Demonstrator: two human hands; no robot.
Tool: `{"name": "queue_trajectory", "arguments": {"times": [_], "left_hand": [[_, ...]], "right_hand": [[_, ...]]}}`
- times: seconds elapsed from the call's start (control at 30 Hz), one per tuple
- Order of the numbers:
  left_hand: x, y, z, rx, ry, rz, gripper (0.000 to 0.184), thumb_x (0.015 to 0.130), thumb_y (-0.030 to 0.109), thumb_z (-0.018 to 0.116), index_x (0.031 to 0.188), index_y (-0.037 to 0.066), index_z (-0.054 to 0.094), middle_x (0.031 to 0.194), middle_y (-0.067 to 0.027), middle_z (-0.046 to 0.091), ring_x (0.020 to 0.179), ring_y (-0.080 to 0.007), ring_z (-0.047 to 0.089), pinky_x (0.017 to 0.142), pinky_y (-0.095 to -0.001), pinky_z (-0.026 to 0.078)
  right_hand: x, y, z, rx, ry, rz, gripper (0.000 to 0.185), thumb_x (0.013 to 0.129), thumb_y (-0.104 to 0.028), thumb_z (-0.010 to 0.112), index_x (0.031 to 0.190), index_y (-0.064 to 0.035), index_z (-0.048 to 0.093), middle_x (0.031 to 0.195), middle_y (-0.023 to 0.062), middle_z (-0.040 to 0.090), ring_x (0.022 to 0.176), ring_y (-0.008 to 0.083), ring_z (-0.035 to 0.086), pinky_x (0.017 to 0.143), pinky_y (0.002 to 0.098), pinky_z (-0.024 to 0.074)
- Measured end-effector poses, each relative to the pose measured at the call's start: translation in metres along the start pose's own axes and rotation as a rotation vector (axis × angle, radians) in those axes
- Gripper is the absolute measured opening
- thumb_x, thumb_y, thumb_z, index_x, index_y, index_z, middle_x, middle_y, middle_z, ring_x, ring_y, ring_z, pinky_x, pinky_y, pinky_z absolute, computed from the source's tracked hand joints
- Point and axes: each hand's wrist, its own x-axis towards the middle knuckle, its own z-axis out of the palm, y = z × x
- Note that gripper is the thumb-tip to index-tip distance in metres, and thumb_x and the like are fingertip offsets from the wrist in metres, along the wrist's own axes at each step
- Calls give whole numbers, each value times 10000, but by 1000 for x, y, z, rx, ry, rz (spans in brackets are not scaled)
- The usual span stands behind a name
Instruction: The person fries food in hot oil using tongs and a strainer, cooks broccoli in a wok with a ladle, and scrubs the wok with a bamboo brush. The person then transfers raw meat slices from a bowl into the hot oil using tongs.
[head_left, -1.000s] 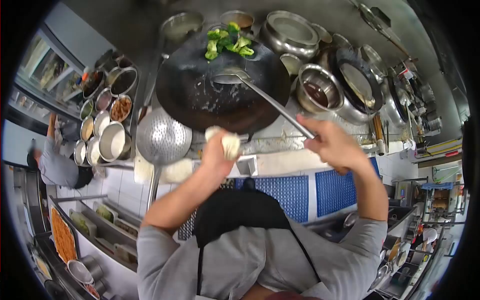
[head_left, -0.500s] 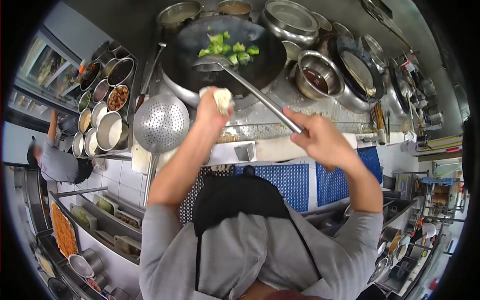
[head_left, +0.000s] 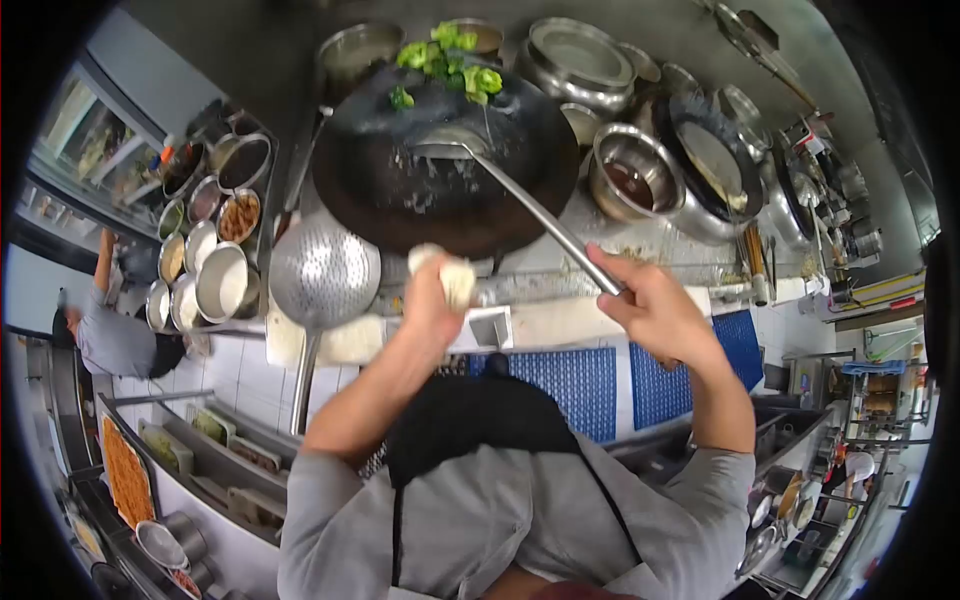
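Observation:
My left hand is closed around a pale folded cloth at the near edge of a dark wok. The cloth hides whatever part of the wok it grips. My right hand holds the handle of a long metal ladle, whose bowl is inside the wok. Green broccoli pieces are at the wok's far rim, some of them seemingly in the air. The wok is tilted, its inside facing me.
A perforated strainer lies left of the wok. Right of it stand a metal pot with dark liquid and another pan. Several ingredient bowls are at the left, with a person in grey beyond.
Since half a second ago the wok has tilted and come nearer, and my left hand has moved down with it. The broccoli has gone from inside the wok to its far rim.

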Motion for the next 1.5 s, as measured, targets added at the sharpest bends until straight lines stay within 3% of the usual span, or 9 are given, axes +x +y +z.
{"name": "queue_trajectory", "arguments": {"times": [0.27,0.5,0.63,0.77,0.9,1.03,1.17,1.37,1.5], "left_hand": [[8,64,41,38,4,-154,213,946,321,462,901,152,584,734,-20,615,615,-189,561,491,-311,438],[50,0,-21,-13,11,36,83,865,210,501,916,218,566,736,10,603,628,-162,592,454,-331,433],[-30,29,23,32,3,-59,130,922,223,457,915,165,573,741,-18,602,618,-172,582,457,-320,434],[49,33,28,46,0,-57,182,907,261,492,803,152,592,716,-2,602,642,-172,586,494,-320,450],[51,-5,-23,-55,-4,6,83,879,207,497,952,223,534,742,4,604,607,-160,593,466,-338,448],[21,24,3,-74,-39,-138,139,859,246,515,740,198,569,648,10,585,553,-161,559,428,-293,421],[55,71,13,48,-122,-169,221,933,309,463,852,144,586,718,-14,617,579,-181,583,401,-273,414],[35,24,-26,565,-25,403,165,767,81,576,927,60,543,759,-42,580,619,-167,596,508,-328,480],[29,34,-26,632,-2,492,281,671,-2,619,943,-22,554,806,-81,602,667,-176,610,572,-317,515]], "right_hand": [[-17,-3,-28,178,-202,76,579,845,-26,593,1408,-74,463,653,24,577,436,71,503,424,241,409],[35,8,20,-206,83,-7,567,844,-89,575,1395,-34,453,784,251,646,571,275,626,608,405,487],[10,3,-26,-135,-48,-58,568,836,-77,599,1389,-60,471,757,218,649,585,238,621,591,393,481],[52,10,-1,-237,7,-118,575,840,-74,613,1396,-71,467,696,166,629,549,174,596,558,355,468],[43,37,43,96,90,-16,557,863,-78,606,1402,-83,466,650,105,597,482,130,556,469,314,442],[-9,28,36,532,19,171,545,891,-95,608,1411,-74,446,659,59,589,449,108,530,380,261,404],[-4,19,16,948,82,275,554,906,-94,608,1417,-30,402,669,46,583,442,97,521,345,229,393],[-9,6,-15,1088,104,382,654,900,-91,605,1462,-25,276,680,41,543,462,125,524,369,275,430],[16,-4,7,1253,40,452,730,908,-83,573,1504,-90,151,699,40,556,496,140,532,400,301,445]]}}
